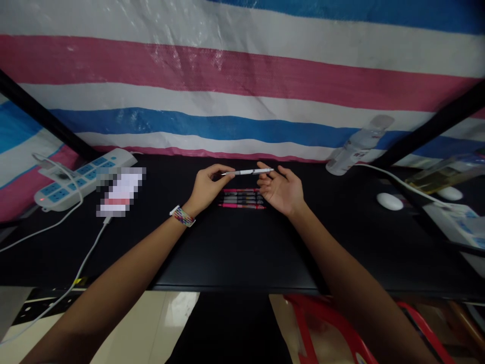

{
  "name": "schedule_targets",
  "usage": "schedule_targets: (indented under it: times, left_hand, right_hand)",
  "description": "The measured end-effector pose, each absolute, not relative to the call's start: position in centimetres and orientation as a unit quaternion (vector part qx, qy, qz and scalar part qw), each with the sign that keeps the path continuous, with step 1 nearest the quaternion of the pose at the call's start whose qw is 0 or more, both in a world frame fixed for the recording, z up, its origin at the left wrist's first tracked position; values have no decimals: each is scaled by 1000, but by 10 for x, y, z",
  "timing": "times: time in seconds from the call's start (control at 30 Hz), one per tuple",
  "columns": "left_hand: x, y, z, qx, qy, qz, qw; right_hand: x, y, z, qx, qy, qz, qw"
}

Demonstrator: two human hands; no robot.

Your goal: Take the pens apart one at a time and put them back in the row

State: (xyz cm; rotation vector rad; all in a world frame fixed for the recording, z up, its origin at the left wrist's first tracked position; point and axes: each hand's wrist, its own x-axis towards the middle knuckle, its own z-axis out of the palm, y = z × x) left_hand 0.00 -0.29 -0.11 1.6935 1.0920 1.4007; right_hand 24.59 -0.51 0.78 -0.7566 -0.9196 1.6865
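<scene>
My left hand (210, 187) pinches a white pen (250, 172) near its tip, between thumb and fingers. The pen is held level above the black table. Its other end reaches my right hand (282, 191), which is turned palm up with the thumb apart and the fingers loosely bent. That end seems to lie against the right fingers, with no firm grip visible. Below the pen, a row of several pens (242, 199) lies side by side, with pinkish-red ones at the top and bottom of the row and darker ones between. My right hand partly hides their right ends.
On the left are a power strip (85, 179), a blurred-out phone (123, 192) and its white cable (94, 237). To the right stand a clear bottle (358, 144) and a white mouse (390, 201). A striped sheet (242, 71) hangs behind; a red stool (326, 318) is below.
</scene>
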Motion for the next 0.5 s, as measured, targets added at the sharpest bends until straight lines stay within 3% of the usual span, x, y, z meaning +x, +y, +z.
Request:
schedule_targets:
  times: [0.5]
  left_hand:
    - [0,-2,0,636,424,551,336]
  right_hand:
    - [242,-7,7,-304,-393,685,532]
